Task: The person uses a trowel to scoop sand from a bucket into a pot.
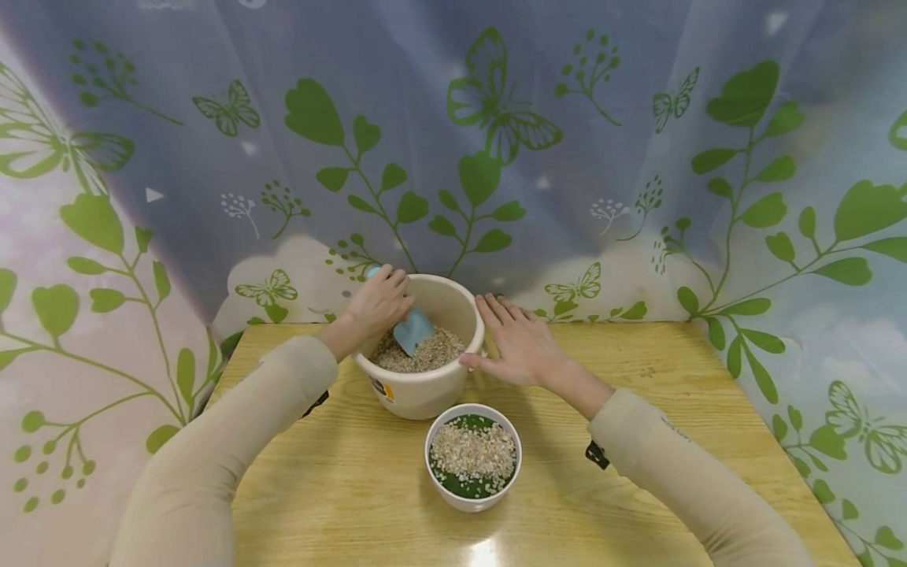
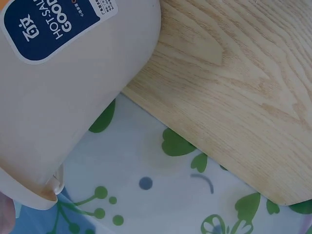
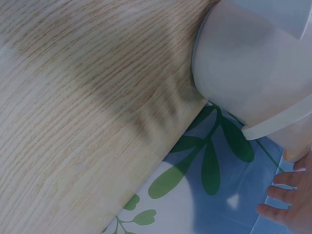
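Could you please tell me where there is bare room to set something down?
Bare tabletop lies between the left sleeve and the small bowl, and right of the right sleeve. It is crowded around the bucket: the left hand holds a blue scoop there, and the right hand is at its rim.

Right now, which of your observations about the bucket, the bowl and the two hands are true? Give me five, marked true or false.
1. Grains lie in both the bucket and the bowl. True.
2. The left grip holds the scoop. True.
3. The bowl stands inside the bucket. False: it stands on the table.
4. The right grip is spread open at the bucket's side. True.
5. The scoop is red. False: it is blue.
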### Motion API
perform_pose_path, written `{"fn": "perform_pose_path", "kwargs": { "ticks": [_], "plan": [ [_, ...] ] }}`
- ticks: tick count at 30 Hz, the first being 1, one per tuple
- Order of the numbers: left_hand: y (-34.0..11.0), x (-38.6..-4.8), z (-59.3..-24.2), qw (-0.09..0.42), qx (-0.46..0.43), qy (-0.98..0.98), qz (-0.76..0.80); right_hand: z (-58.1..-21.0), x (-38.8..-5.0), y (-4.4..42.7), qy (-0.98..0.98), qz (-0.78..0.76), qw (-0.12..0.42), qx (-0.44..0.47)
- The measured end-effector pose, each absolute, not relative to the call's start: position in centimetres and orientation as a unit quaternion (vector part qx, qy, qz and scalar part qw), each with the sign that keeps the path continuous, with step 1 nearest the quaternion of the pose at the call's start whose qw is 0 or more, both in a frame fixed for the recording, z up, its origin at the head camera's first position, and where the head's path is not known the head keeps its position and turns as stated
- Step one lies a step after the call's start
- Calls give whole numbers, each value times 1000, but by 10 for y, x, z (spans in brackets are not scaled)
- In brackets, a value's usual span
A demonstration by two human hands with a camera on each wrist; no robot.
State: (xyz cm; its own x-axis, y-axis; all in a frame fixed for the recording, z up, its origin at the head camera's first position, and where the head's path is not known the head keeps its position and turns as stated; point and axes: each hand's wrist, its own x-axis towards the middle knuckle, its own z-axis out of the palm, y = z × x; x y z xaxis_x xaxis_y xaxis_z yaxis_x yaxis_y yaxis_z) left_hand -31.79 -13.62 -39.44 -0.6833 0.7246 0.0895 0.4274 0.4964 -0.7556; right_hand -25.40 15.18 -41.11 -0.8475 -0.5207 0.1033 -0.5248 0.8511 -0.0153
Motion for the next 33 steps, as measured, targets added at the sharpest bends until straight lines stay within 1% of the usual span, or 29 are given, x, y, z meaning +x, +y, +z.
{"fn": "perform_pose_path", "kwargs": {
  "ticks": [19,26,33],
  "plan": [
    [-135,-316,-397,187,-346,-848,356,-411,-253,152,-962,23,42,268],
    [-135,-315,-400,194,-345,-850,347,-412,-253,152,-961,21,45,270],
    [-135,-315,-401,176,-347,-855,341,-412,-253,151,-962,18,46,268]
  ]
}}
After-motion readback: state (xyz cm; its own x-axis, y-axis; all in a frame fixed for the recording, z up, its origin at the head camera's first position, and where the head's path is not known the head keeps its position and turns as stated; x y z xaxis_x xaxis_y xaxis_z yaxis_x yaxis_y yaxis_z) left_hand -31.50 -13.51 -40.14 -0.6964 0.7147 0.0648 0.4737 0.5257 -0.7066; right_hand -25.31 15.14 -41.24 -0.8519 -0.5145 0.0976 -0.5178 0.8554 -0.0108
